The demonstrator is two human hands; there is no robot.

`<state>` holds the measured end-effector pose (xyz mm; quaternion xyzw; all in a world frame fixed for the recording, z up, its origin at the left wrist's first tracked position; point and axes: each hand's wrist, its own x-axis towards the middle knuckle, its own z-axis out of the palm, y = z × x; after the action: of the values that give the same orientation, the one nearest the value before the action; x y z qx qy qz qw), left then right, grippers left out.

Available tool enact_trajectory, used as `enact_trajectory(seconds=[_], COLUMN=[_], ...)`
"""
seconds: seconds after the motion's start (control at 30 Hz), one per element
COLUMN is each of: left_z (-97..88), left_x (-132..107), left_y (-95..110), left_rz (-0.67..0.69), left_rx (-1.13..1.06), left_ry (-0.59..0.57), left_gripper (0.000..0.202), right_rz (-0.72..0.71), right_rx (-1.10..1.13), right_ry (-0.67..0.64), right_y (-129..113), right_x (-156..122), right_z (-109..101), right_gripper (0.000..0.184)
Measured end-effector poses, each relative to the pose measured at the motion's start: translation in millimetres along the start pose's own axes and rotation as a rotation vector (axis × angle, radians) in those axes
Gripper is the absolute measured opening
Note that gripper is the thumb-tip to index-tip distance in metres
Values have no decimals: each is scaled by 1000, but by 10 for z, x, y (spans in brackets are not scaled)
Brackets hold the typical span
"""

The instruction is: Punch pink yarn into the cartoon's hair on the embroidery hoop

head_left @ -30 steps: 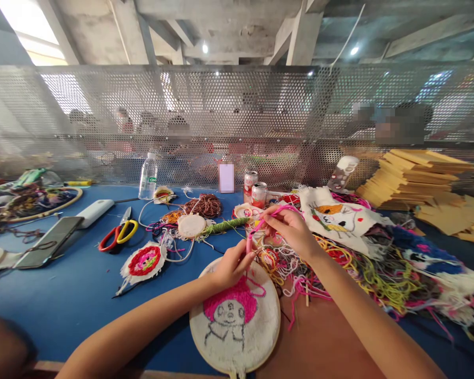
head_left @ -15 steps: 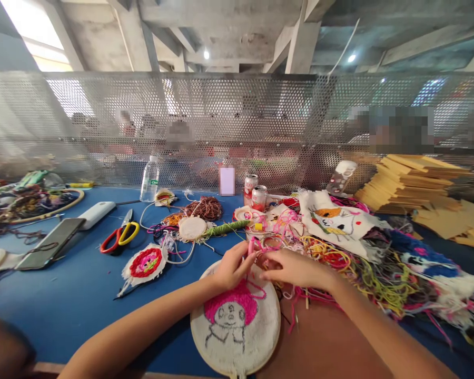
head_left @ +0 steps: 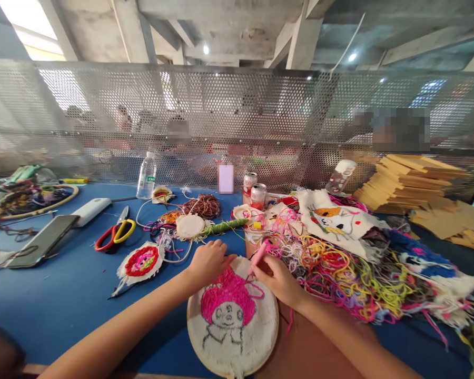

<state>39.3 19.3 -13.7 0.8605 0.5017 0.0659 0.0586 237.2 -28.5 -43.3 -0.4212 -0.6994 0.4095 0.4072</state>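
Pink punch needle (head_left: 259,251), pink-stitched white hoop cloth (head_left: 233,316).

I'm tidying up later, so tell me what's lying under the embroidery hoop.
The embroidery hoop lies partly on the blue table and partly on a brown sheet. What sits directly beneath its cloth is covered.

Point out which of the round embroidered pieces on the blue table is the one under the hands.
The large hoop nearest the camera, showing a pink-haired figure. The left hand rests on its rim; the right hand holds a pink tool over it. The red-and-pink round lies apart, untouched.
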Motion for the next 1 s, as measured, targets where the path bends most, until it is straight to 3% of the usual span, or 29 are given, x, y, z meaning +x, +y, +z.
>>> enact_trajectory(seconds=[0.2, 0.4, 0.67, 0.83, 1.0], left_z=[46, 56, -61, -185, -200], left_x=[-32, 14, -16, -71, -95], left_y=[-219, -181, -69, -21, -2], left_rz=[-55, -131, -142, -121, -128], left_rx=[-96, -381, -549, -506, -485], left_ry=[-159, -262, -159, -88, -80], left_gripper=[43, 39, 35, 30, 29], right_rz=[-88, -235, -327, -469, -472], right_rx=[-132, -358, -415, -405, -419], right_ry=[-38, -34, 55, 90, 89], right_y=[-8, 2, 5, -60, -88], right_x=[-102, -151, -199, -235, -265], right_z=[-6, -5, -14, -66, -85], right_gripper=[15, 12, 8, 18, 23])
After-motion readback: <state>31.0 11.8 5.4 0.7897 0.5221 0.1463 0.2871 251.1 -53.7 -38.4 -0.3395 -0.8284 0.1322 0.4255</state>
